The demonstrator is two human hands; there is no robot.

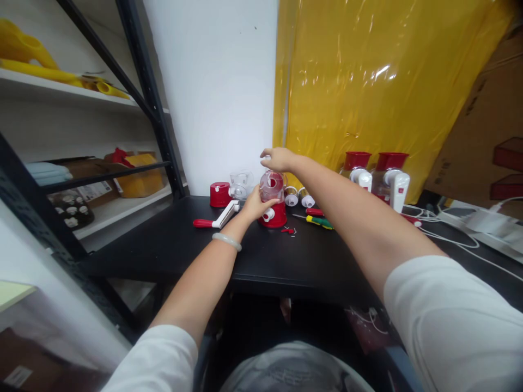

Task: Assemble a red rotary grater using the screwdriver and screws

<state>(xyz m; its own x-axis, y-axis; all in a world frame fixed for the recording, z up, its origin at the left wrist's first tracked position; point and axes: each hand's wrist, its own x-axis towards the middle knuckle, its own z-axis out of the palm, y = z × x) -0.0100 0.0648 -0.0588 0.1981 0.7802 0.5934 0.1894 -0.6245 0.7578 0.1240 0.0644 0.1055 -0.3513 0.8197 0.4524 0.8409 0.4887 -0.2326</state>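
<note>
A rotary grater with a clear body and a red base stands upright on the black table. My left hand is wrapped around its left side, the thumb lying across the front near the white knob. Just above its top hovers my right hand, fingers loosely bent and apart, with no object visible in them. Left of the grater lies a white crank handle with a red grip. Several small red and metal pieces lie in front of the base. To its right are two drum blades and a green-and-yellow screwdriver.
Behind the crank stand a red base and a clear housing. Two assembled graters stand at the right, near white cables. A metal-framed shelf borders the left; yellow plastic sheeting hangs behind.
</note>
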